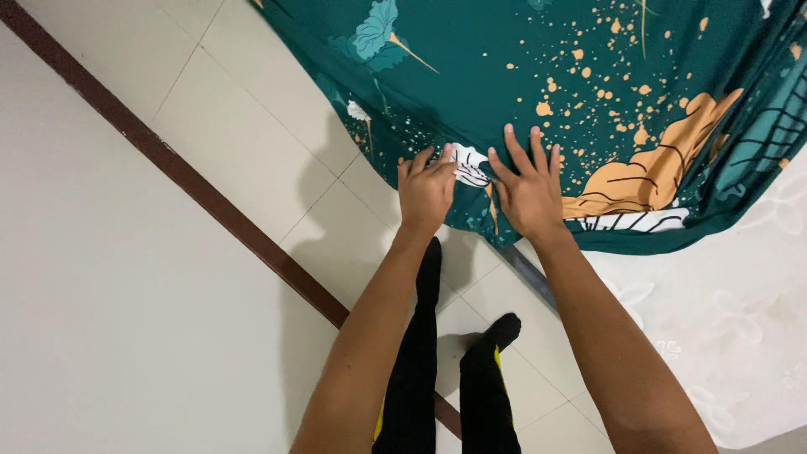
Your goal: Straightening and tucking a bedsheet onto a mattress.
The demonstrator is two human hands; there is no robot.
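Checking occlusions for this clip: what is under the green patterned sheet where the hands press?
Both the left hand and right hand lie on the green sheet. A white floral mattress shows past its edge; the rest beneath is covered.

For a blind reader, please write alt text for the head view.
Both hands, left hand and right hand, press flat on a dark green flower-printed sheet at its edge, above a pale tiled floor.
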